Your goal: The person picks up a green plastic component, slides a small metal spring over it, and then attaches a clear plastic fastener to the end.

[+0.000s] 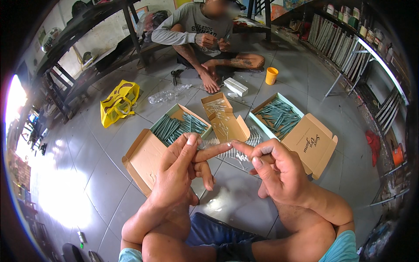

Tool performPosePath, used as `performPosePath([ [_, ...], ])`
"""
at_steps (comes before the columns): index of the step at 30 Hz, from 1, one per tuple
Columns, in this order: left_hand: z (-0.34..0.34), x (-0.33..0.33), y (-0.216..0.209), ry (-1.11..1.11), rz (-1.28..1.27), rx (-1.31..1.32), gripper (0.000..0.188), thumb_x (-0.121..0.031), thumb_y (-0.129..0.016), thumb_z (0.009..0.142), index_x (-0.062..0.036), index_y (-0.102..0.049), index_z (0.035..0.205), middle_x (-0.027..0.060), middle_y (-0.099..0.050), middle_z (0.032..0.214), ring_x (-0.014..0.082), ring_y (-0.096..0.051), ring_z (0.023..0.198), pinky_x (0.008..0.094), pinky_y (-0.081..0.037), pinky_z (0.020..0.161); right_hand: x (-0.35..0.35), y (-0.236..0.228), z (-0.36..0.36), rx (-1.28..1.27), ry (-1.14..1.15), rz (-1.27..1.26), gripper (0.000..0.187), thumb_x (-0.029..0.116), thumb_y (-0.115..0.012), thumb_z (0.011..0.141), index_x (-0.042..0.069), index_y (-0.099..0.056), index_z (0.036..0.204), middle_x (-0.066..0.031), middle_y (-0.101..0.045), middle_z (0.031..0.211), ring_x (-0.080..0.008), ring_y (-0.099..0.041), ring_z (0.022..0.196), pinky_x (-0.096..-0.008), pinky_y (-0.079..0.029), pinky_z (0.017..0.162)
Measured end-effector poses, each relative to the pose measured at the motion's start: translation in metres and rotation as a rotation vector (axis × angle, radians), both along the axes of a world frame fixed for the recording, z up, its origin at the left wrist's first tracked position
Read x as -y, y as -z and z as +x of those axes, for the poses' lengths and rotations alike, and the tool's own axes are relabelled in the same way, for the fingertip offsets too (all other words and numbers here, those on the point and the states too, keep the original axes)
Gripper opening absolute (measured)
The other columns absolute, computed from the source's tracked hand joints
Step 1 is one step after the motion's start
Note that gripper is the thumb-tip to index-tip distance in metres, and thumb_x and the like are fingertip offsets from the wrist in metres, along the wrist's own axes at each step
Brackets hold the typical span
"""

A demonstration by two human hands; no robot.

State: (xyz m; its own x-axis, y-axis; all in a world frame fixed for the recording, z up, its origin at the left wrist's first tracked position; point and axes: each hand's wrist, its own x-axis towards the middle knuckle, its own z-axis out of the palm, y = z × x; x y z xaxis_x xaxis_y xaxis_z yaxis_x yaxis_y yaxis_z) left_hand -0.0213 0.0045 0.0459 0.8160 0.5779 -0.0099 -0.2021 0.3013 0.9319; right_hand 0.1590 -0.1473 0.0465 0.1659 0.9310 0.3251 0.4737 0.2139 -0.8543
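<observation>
My left hand (178, 168) points its index finger to the right, thumb raised and the other fingers loosely bent. A tiny white piece (228, 144) sits at that fingertip; its kind is too small to tell. My right hand (279, 168) reaches its index finger to the same spot, so the two fingertips meet or nearly meet. Its thumb stands apart and its other fingers curl. Behind my hands lies a row of thin clear pieces with white bits (240, 156), partly hidden. Teal pen-like sticks fill a left box (139, 162) and a right box (310, 144), both with lids folded open.
A small brown carton (235, 129) of thin clear pieces stands between the boxes. Farther off are a yellow bag (119, 103), clear plastic wrap (169, 94), a white box (235, 87) and a yellow cup (271, 76). A co-worker (205, 39) sits cross-legged opposite; shelving lines the right.
</observation>
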Motion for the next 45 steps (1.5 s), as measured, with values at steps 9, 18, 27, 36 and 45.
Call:
performPosePath([
  [9, -0.003, 0.001, 0.006, 0.001, 0.001, -0.021, 0.025, -0.032, -0.034, 0.109, -0.008, -0.041, 0.109, 0.0325, -0.065, 0.114, 0.0138, -0.047, 0.039, 0.0264, -0.049, 0.051, -0.007, 0.018, -0.002, 0.311, 0.106, 0.1, 0.009, 0.017, -0.056, 0.098, 0.009, -0.053, 0.101, -0.0067, -0.071, 0.071, -0.0219, -0.065, 0.048, -0.0337, -0.042, 0.039],
  [18, 0.0, -0.005, 0.015, 0.078, 0.032, -0.037, 0.027, -0.032, -0.03, 0.109, -0.0052, -0.035, 0.113, 0.0297, -0.062, 0.122, 0.0134, -0.056, 0.046, 0.0249, -0.053, 0.06, -0.002, 0.013, 0.008, -0.118, 0.12, 0.006, 0.009, 0.014, -0.052, 0.102, 0.005, -0.052, 0.105, -0.0118, -0.074, 0.095, -0.0031, -0.057, 0.059, -0.0244, -0.044, 0.05],
  [27, -0.003, -0.011, 0.01, -0.083, 0.129, -0.027, 0.029, -0.033, -0.034, 0.109, -0.0039, -0.039, 0.107, 0.0282, -0.063, 0.122, 0.0124, -0.058, 0.051, 0.026, -0.056, 0.064, 0.01, 0.003, 0.021, -0.302, 0.152, 0.062, 0.014, 0.016, -0.046, 0.104, 0.002, -0.048, 0.107, -0.0188, -0.062, 0.13, -0.0163, -0.062, 0.111, -0.027, -0.057, 0.075],
  [36, -0.006, -0.011, 0.002, -0.075, 0.162, -0.019, 0.032, -0.034, -0.034, 0.109, -0.0026, -0.039, 0.106, 0.0252, -0.064, 0.122, 0.0111, -0.058, 0.052, 0.026, -0.056, 0.065, 0.014, -0.001, 0.021, -0.312, 0.179, 0.029, 0.015, 0.018, -0.047, 0.104, 0.004, -0.049, 0.107, -0.0172, -0.062, 0.13, -0.0127, -0.062, 0.107, -0.0249, -0.056, 0.073],
  [45, -0.007, -0.012, 0.005, -0.073, 0.132, -0.004, 0.031, -0.034, -0.033, 0.109, -0.0041, -0.037, 0.103, 0.0266, -0.064, 0.121, 0.0112, -0.058, 0.052, 0.026, -0.056, 0.064, 0.015, -0.003, 0.023, -0.311, 0.189, 0.019, 0.013, 0.017, -0.046, 0.104, 0.005, -0.048, 0.105, -0.015, -0.063, 0.13, -0.01, -0.062, 0.104, -0.0233, -0.056, 0.071],
])
